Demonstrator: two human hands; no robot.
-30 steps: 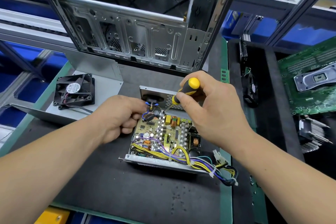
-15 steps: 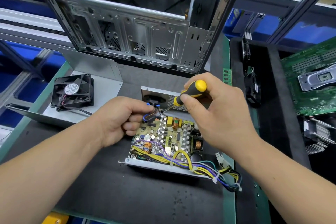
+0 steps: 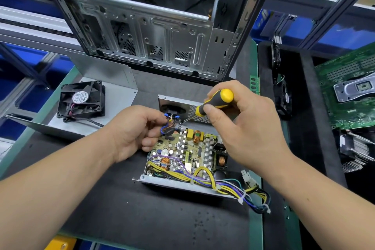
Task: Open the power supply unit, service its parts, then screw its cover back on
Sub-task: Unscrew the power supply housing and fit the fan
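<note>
The opened power supply unit (image 3: 182, 183) lies on the black mat, its circuit board (image 3: 188, 150) bare and a bundle of yellow, purple and black cables (image 3: 233, 187) trailing off to the right. My right hand (image 3: 243, 126) grips a black-and-yellow screwdriver (image 3: 215, 101), whose tip sits at the board's far left corner beside the perforated rear wall. My left hand (image 3: 132, 130) pinches the blue and black wires at that same corner. The removed grey cover (image 3: 113, 79) lies to the left with a black fan (image 3: 81, 99) standing on it.
An empty computer case (image 3: 154, 32) stands upright just behind the unit. A black tray (image 3: 304, 107) on the right holds a green motherboard (image 3: 349, 89), a heatsink (image 3: 353, 148) and a small fan (image 3: 283, 97). A RAM stick (image 3: 254, 85) lies near the tray.
Both hands stay at the board's far corner. The screwdriver handle has tipped slightly to the right while its tip remains on the same spot.
</note>
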